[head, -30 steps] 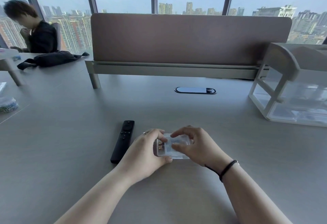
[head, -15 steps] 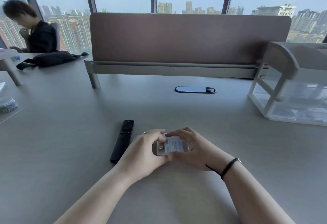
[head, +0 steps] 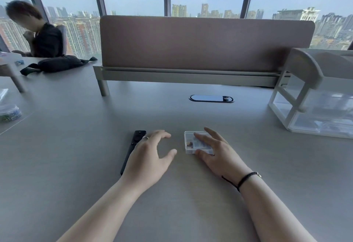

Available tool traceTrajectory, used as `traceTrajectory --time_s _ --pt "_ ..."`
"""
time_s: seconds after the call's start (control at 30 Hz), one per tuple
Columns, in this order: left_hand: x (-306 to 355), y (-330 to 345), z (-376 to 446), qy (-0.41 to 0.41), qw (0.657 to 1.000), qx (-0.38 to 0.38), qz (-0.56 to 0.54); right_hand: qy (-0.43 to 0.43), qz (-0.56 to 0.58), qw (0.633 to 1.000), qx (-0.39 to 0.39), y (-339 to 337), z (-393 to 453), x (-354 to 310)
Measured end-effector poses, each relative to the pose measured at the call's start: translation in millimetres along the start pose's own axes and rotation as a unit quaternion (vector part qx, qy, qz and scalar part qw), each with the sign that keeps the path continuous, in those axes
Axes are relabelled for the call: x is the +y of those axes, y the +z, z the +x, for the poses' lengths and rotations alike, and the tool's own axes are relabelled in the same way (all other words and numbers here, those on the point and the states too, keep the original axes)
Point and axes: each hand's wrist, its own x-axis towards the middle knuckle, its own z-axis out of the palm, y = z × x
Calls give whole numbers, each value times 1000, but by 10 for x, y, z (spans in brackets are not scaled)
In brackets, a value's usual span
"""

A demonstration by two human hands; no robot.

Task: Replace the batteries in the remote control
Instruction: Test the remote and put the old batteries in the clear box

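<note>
Lying flat under right hand: clear battery case; contents unclear

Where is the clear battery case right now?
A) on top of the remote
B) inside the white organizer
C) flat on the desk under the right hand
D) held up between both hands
C: the clear battery case lies flat on the desk with the right hand resting on it, fingers straight; the left hand is apart, over the remote.
</note>
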Motion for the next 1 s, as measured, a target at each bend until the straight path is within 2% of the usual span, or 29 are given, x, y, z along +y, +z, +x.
traceTrajectory --time_s 0.13,0.3,0.4,0.73,1.0 --pt "-77 -70 80 -72 995 58 44 -1 -1 1000 13 29 1 -1" --pt "-186 -138 123 -190 976 -11 108 0 2 1000 19 35 11 6" --pt "-186 -127 111 -179 974 -36 132 5 3 1000 22 45 4 4" --pt "-18 -17 -1 -114 986 -43 116 0 -12 1000 25 43 -9 -23" --pt "-37 -4 26 -130 984 -25 121 7 -21 1000 19 52 4 -13"
